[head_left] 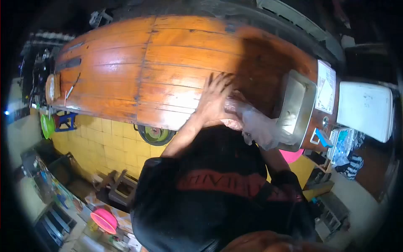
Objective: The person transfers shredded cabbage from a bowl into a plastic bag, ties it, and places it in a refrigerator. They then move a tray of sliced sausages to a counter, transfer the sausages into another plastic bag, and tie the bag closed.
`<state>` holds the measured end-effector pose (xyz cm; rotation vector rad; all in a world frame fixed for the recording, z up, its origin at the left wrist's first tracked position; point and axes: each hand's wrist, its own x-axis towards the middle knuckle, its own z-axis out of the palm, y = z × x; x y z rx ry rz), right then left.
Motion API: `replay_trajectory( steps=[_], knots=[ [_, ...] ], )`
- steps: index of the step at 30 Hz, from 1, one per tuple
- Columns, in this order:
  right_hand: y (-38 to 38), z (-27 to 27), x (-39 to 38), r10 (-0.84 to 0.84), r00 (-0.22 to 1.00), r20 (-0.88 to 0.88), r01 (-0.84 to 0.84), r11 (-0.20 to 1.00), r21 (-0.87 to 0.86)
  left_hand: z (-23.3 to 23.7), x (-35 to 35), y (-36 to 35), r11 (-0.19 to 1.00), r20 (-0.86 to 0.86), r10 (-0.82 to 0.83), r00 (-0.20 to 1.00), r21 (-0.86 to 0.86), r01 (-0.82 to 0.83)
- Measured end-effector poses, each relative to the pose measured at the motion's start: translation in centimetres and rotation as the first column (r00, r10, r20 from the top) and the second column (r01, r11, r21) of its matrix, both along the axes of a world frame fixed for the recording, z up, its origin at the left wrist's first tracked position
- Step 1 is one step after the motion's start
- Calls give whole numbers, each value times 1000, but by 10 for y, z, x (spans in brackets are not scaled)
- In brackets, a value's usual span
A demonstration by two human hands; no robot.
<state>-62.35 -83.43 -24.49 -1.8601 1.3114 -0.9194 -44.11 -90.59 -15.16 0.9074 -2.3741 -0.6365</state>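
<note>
My left hand [213, 101] is at the near edge of the orange wooden table [180, 54], its fingers spread and pointing away from me. Against its thumb side is a pinkish lump [232, 122], partly hidden by the hand; I cannot make out what it is. Right beside it, cloudy clear plastic [258, 124], a bag or loose glove, covers my right hand, so its fingers do not show. A rectangular metal tray [311, 101] stands just beyond the plastic on the right.
A printed sheet [325, 86] lies past the tray, with a white lidded box [364, 111] further right. A blue-cased object [323, 137] sits at the right corner. A pen [70, 90] is at the far left. Below the table edge stands a dark-rimmed basin [145, 136].
</note>
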Motion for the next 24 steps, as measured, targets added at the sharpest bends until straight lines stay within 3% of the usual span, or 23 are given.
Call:
replay_trajectory(
  steps=[4, 5, 8, 10, 18, 21, 23, 24],
  knots=[
    [3, -8, 8, -23, 991, 131, 19, 999, 37, -37, 9, 3, 992, 2, -26, 1000, 121, 25],
    [2, -7, 11, -35, 987, 155, 28, 999, 45, -36, 9, 7, 998, -25, -29, 999, 56, 30],
    [7, -2, 12, -39, 975, 220, 24, 997, 71, -38, 6, 10, 995, -19, -32, 999, 99, 33],
    [9, -5, 12, -46, 962, 267, 21, 995, 95, -37, 2, 10, 997, 88, -26, 996, 74, 20],
    [19, -27, 15, -89, 904, 418, 13, 983, 182, -65, -2, 18, 997, 12, 79, 997, -3, -79],
    [27, -99, 8, -97, 985, 143, 1, 831, 556, -55, -3, 13, 993, 27, 105, 994, 41, -106],
    [25, -130, 5, 0, 999, -41, 31, 662, 749, -48, 6, 6, 994, 115, -79, 990, 85, 70],
    [21, -123, 7, 24, 997, -73, 40, 657, 753, -34, 3, 0, 994, 71, -107, 992, -3, 107]
  ],
)
